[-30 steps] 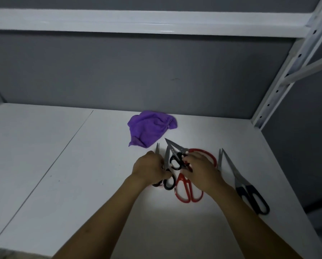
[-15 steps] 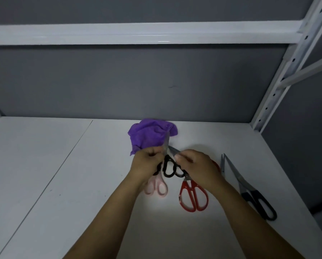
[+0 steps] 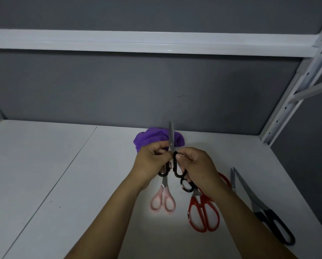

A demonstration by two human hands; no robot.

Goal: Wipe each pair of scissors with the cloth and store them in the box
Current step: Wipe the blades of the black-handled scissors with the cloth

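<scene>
— Starting with the biggest thing, what was there?
— A white shelf board [image 3: 44, 184] set against a grey wall [image 3: 156, 86]. Over its middle the left hand [image 3: 151, 165] and the right hand [image 3: 199, 167] met, knuckles close together.
— And lying about?
— The purple cloth [image 3: 149, 137] sat bunched at the back by the wall, just behind the hands. Well off to the right lay long black-handled scissors [image 3: 265, 212], blades slightly parted, tips toward the wall. Red-handled scissors [image 3: 203, 212] lay flat under the right wrist, and pink-handled scissors [image 3: 163, 200] lay just beside the left wrist.
— What were the hands holding?
— Small black-handled scissors [image 3: 171, 142], lifted off the board, blade pointing up in front of the cloth. The left fingers curled round one loop, the right fingers round the other. A further black loop [image 3: 186, 185] showed under the right hand. I couldn't tell whether it was gripped.
</scene>
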